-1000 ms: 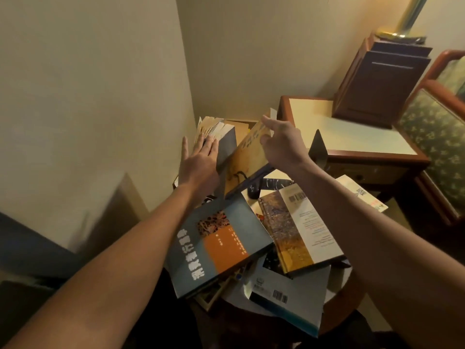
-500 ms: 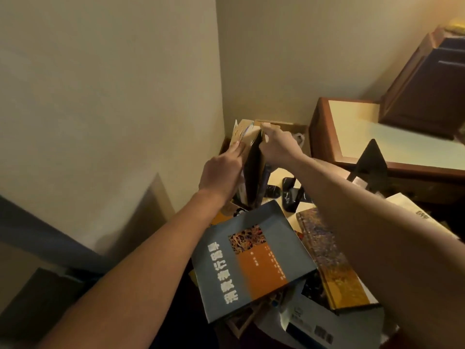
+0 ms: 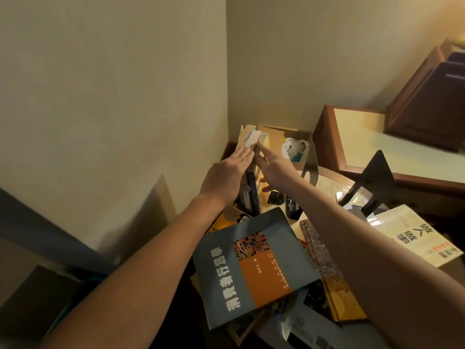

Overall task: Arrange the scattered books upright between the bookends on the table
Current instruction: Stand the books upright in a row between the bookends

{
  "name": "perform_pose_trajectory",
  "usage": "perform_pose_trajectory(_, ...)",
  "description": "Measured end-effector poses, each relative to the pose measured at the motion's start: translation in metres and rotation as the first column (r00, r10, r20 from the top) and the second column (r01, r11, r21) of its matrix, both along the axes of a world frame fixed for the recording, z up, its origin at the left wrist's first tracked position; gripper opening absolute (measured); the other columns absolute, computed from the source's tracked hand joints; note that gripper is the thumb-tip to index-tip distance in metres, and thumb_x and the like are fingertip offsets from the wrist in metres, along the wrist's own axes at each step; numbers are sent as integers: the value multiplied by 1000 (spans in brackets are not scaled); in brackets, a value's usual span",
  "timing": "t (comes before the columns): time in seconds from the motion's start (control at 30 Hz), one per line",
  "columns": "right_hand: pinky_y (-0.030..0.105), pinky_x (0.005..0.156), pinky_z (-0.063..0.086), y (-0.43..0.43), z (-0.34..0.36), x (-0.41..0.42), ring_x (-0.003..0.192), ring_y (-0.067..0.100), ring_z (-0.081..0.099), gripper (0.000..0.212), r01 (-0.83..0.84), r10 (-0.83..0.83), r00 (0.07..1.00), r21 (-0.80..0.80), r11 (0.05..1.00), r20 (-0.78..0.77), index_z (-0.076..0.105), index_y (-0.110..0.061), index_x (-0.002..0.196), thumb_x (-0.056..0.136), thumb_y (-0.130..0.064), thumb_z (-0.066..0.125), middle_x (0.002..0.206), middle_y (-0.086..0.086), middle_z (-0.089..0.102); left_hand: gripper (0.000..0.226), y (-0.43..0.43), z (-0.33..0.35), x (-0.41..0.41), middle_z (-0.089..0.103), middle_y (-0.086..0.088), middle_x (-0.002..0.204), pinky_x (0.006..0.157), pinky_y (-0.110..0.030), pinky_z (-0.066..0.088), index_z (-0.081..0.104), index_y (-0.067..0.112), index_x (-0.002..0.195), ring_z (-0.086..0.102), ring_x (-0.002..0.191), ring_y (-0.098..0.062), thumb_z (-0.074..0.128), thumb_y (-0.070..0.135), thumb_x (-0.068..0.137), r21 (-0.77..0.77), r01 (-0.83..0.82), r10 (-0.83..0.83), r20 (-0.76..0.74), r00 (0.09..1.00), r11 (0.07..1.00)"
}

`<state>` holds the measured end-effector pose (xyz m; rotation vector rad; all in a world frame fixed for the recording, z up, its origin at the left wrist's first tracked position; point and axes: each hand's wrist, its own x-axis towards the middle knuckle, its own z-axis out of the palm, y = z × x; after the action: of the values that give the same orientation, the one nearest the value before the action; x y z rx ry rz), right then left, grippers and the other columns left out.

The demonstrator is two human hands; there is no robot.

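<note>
Item: upright books (image 3: 251, 177), standing at the far left corner of the tabletop (image 3: 332, 183), close to the wall. We are pressing them between both hands. Our left hand (image 3: 224, 175) is lying flat against the outer cover, fingers straight and together; this grip is a flat press, not a closed hold. Our right hand (image 3: 274, 167) is bracing the opposite face with fingers extended, likewise open-palmed. The long axis of these books is running vertically, page edges fanning slightly at the top.

Item: near bookend (image 3: 308, 170), a thin metal upright just right of our right hand, apart from the books.

Item: far bookend (image 3: 375, 177), dark, standing toward the right edge of the tabletop, well apart from the upright books.

Item: blue-grey book (image 3: 254, 265), lying flat at the near edge, long axis running away from us, just below both wrists. Either hand is reaching it equally; we judge the left slightly nearer.

Item: patterned book (image 3: 327, 270), flat, beside the blue-grey one and partly under our right forearm.

Item: white book (image 3: 415, 238), flat at the right edge, nearer our right arm.

Item: cardboard box (image 3: 297, 137), beyond the far edge, holding a plastic bag.

Judgement: most books are remaining flat; the blue-grey book likely comes next.
</note>
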<state>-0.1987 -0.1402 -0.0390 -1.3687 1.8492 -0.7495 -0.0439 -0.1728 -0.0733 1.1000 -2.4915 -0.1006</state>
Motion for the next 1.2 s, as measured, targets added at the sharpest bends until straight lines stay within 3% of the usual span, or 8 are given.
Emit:
perform_pose_trajectory(0.07, 41, 64, 64, 6, -3, -2, 92, 21, 67, 58, 12, -12, 1000, -27, 1000, 16, 16, -46, 156, 106, -42, 44, 151, 5, 47, 68, 5, 2, 0, 39, -4, 158, 108, -44, 46, 41, 15, 153, 35, 147, -19, 72, 15, 92, -9, -9, 9, 6, 1000, 1000)
perform_pose_trajectory(0.2, 44, 70, 64, 18, -8, -10, 99, 24, 68, 60, 26, -24, 998, -36, 999, 59, 18, -49, 155, 105, -32, 48, 153, 8, 46, 54, 11, 9, -8, 46, -2, 153, 103, -47, 52, 48, 18, 149, 43, 143, -20, 50, -1, 98, -48, -60, 59, -22, 998, 997)
perform_pose_trajectory(0.3, 43, 81, 62, 29, -5, -16, 107, 23, 66, 69, -7, 5, 1000, -50, 999, -29, 21, -50, 154, 102, -17, 51, 155, 7, 44, 46, 19, 15, -15, 48, -5, 152, 97, -52, 54, 52, 18, 146, 49, 139, -26, 54, 7, 101, -64, -68, 68, 4, 998, 996)
perform_pose_trajectory(0.4, 44, 96, 56, 42, 0, -23, 123, 24, 60, 74, -10, 4, 998, -83, 997, -69, 25, -45, 155, 97, -8, 52, 156, 5, 44, 57, 30, 20, -21, 38, -4, 160, 101, -52, 50, 45, 18, 150, 35, 147, -26, 65, 19, 97, -29, -65, 67, 94, 993, 997)
perform_pose_trajectory(0.5, 42, 102, 52, 51, 2, -28, 129, 25, 56, 75, -15, 8, 996, -87, 996, -88, 28, -41, 155, 94, -5, 53, 153, 8, 47, 67, 34, 22, -23, 28, 0, 165, 105, -50, 47, 38, 20, 154, 22, 153, -23, 68, 28, 94, -4, -72, 72, 168, 983, 997)
perform_pose_trajectory(0.7, 37, 96, 54, 65, 5, -31, 123, 28, 59, 73, -19, 6, 991, -97, 995, -130, 29, -40, 156, 95, -8, 54, 150, 9, 51, 74, 41, 21, -28, 22, -4, 167, 115, -50, 36, 28, 22, 158, 16, 154, -29, 63, 43, 96, 22, -80, 74, 215, 974, 997)
perform_pose_trajectory(0.93, 23, 94, 42, 72, -2, -33, 136, 24, 49, 71, -7, -7, 991, -106, 994, -131, 30, -33, 157, 95, -9, 56, 153, 7, 48, 76, 44, 13, -29, 14, -4, 168, 122, -50, 18, 19, 22, 160, 8, 155, -30, 57, 44, 99, 3, -32, 31, 228, 973, 999)
perform_pose_trajectory(1.2, 22, 76, 49, 93, -5, -43, 114, 23, 62, 70, 42, -62, 985, -122, 992, -161, 28, -31, 158, 97, -13, 57, 149, 11, 51, 76, 60, 2, -25, 13, -5, 168, 122, -52, 6, 28, 21, 158, 7, 155, -35, 65, 38, 94, -39, 4, 3, 165, 986, 999)
